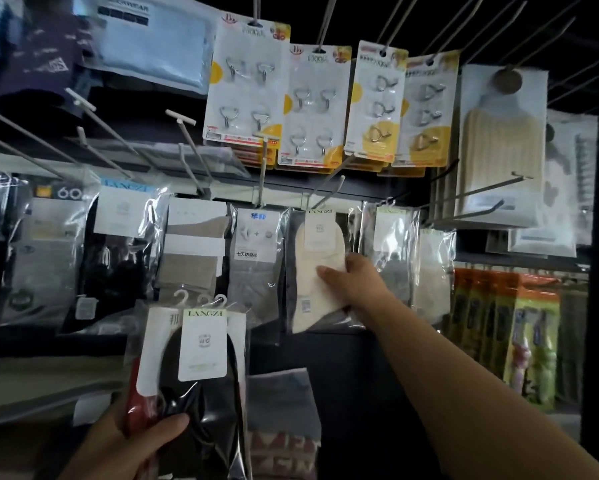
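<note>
left hand [128, 441], nearest, below and left of the cream sock packet [306, 292]: clasps a bundle of sock packets [201, 358], black pair foremost, thumb across the front. right hand [351, 282]: pinches the cream sock packet at its right edge, thumb on its face; the packet hangs from a peg hook [329, 192]. just left of it, a grey sock packet [253, 271]; above it, cards of metal hooks [246, 84].
</note>
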The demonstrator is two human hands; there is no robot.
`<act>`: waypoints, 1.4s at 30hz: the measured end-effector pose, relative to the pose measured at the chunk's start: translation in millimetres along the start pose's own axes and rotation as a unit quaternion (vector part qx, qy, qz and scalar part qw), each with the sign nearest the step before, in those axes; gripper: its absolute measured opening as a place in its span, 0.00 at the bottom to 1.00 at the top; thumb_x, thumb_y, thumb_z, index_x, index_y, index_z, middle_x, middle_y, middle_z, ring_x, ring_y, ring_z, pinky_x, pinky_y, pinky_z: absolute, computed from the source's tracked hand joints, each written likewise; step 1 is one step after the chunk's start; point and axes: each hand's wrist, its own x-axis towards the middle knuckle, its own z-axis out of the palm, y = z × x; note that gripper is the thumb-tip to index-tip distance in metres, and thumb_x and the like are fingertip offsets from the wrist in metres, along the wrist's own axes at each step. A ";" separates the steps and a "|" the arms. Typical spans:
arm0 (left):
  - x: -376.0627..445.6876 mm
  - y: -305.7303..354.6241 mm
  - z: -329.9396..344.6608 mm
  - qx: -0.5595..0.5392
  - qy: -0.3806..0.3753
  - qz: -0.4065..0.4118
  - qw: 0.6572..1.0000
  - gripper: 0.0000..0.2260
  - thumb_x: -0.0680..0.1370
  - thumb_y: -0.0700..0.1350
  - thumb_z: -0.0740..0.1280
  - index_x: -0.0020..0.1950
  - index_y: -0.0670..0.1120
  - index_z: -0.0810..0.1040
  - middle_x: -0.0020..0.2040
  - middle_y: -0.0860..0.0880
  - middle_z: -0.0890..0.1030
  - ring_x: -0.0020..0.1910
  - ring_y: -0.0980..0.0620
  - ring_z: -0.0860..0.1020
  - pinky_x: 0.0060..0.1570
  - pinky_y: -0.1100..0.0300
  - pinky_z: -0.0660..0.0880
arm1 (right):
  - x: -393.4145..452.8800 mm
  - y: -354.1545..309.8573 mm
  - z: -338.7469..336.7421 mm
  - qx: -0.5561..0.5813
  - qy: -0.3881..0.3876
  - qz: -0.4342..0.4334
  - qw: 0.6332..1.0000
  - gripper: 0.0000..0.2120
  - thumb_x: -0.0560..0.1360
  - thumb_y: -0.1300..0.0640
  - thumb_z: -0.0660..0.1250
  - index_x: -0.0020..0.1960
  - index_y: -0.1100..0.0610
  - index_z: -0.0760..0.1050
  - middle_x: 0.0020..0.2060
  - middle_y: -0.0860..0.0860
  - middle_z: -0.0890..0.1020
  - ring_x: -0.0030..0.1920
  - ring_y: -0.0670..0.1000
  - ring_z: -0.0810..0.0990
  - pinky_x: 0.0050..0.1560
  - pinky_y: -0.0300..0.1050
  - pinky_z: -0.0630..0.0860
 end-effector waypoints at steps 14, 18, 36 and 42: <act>18.1 -18.2 -7.6 0.006 0.010 -0.001 1.000 0.40 0.60 0.29 0.79 0.53 0.70 0.69 0.40 0.61 0.83 0.49 0.60 0.76 0.48 0.68 0.71 | 27.8 33.4 13.6 -0.051 -0.055 0.002 0.997 0.14 0.77 0.55 0.67 0.61 0.56 0.70 0.54 0.53 0.80 0.51 0.56 0.81 0.48 0.53 0.81; 18.2 -19.2 -2.1 0.002 0.015 -0.051 0.999 0.36 0.55 0.33 0.82 0.54 0.58 0.73 0.36 0.56 0.85 0.41 0.59 0.79 0.48 0.61 0.69 | 42.2 40.9 31.6 -0.089 -0.028 0.010 0.996 0.19 0.77 0.51 0.66 0.63 0.60 0.68 0.58 0.54 0.78 0.55 0.56 0.79 0.56 0.52 0.78; 3.3 4.2 18.8 -0.032 -0.006 -0.130 0.991 0.14 0.71 0.35 0.70 0.53 0.49 0.81 0.46 0.45 0.86 0.45 0.46 0.84 0.47 0.53 0.76 | 58.7 31.1 41.3 -0.132 0.005 0.102 0.986 0.28 0.78 0.52 0.66 0.71 0.65 0.61 0.63 0.61 0.73 0.60 0.61 0.76 0.58 0.52 0.75; 4.3 6.5 20.3 -0.010 -0.003 -0.110 0.994 0.17 0.68 0.41 0.74 0.56 0.47 0.80 0.47 0.47 0.86 0.47 0.47 0.84 0.47 0.55 0.78 | -30.5 25.1 44.1 -0.157 0.103 -0.103 0.977 0.29 0.76 0.57 0.67 0.73 0.60 0.60 0.67 0.57 0.68 0.62 0.53 0.72 0.63 0.45 0.69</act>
